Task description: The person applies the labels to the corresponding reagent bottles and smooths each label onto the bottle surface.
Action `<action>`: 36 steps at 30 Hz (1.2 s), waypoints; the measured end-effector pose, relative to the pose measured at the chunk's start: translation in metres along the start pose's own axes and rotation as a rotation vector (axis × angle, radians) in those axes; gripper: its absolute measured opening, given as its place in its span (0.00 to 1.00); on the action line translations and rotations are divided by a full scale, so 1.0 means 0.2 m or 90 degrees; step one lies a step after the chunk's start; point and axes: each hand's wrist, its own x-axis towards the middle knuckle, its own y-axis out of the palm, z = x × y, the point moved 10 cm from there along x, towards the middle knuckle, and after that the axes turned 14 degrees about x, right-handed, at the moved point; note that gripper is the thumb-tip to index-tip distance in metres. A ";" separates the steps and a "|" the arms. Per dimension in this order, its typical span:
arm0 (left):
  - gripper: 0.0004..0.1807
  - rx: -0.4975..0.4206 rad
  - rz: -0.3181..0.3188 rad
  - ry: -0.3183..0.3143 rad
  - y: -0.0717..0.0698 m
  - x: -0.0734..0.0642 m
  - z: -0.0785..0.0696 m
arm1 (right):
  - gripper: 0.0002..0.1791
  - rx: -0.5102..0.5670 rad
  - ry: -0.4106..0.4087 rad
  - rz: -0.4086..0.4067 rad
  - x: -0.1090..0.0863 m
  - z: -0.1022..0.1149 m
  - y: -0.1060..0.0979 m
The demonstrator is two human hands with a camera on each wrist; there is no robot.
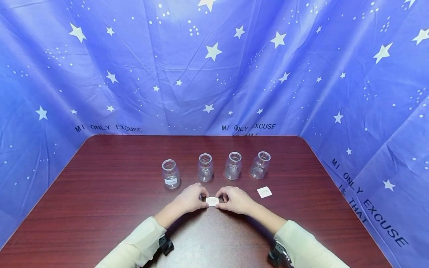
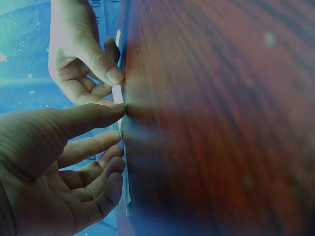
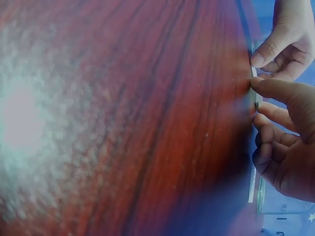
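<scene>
A small white paper label with handwriting lies low at the tabletop, between the two hands. My left hand holds its left edge with thumb and index finger; the other fingers curl loosely below, as the left wrist view shows. From the opposite side my right hand grips the right edge the same way. Edge-on, the label shows as a thin white strip between the thumbs. Just beyond the hands stand three unlabelled glass jars.
A fourth glass jar on the left has a white written label on its front. Another written paper slip lies right of my right hand. The dark red wooden table reaches back to a blue star-patterned curtain.
</scene>
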 end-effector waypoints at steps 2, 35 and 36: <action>0.11 -0.002 0.000 0.000 0.00 0.00 0.00 | 0.10 0.010 0.006 0.002 0.00 0.00 0.00; 0.09 -0.262 -0.012 -0.016 0.00 -0.05 0.13 | 0.10 0.191 0.052 -0.041 0.01 -0.04 -0.07; 0.08 -0.268 -0.007 -0.017 0.00 -0.05 0.13 | 0.10 0.192 0.054 -0.041 0.01 -0.04 -0.07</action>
